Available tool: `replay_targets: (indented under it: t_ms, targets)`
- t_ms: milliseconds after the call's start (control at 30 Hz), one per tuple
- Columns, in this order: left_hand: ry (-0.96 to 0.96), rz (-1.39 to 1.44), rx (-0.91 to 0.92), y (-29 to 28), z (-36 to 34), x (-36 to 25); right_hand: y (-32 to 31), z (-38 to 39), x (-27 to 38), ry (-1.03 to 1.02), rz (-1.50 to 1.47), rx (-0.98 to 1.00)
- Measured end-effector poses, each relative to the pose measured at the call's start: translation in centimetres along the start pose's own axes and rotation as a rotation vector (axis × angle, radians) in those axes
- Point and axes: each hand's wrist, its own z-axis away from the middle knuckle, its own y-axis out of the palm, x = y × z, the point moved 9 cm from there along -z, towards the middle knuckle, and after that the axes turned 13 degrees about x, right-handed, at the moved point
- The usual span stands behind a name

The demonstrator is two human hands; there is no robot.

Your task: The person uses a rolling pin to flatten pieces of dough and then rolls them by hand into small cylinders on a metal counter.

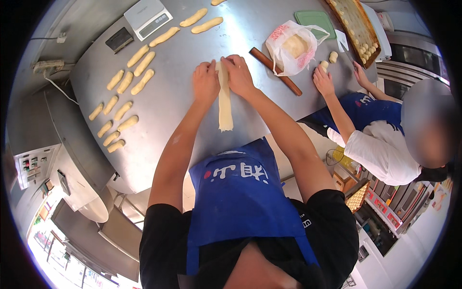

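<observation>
A long, flat strip of pale dough (224, 108) lies lengthwise on the steel table, its ragged near end toward me. My left hand (205, 82) and my right hand (239, 75) are at its far end, one on each side, fingers curled and gripping it. A dark wooden rolling pin (289, 84) lies diagonally to the right of my right hand. Several rows of shaped dough pieces (143, 81) lie on the left and far parts of the steel table (163, 125).
A white scale (147, 17) and dark box (119, 39) sit at back left. A plastic bag of dough (293, 45), green lid (310, 19) and baking tray (358, 33) are at back right. A co-worker in a blue apron (365, 111) handles small dough pieces (333, 57) at my right.
</observation>
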Motion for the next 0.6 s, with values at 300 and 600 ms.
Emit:
replay_targets:
  t_ms: [300, 600]
  targets:
    - [0.087, 0.012, 0.125, 0.4, 2.8, -2.1, 1.1, 3.4, 1.0, -0.268, 0.143, 0.005]
    - [0.146, 0.002, 0.081, 1.4, 3.6, -2.0, 1.7, 3.2, 0.8, -0.209, 0.113, 0.029]
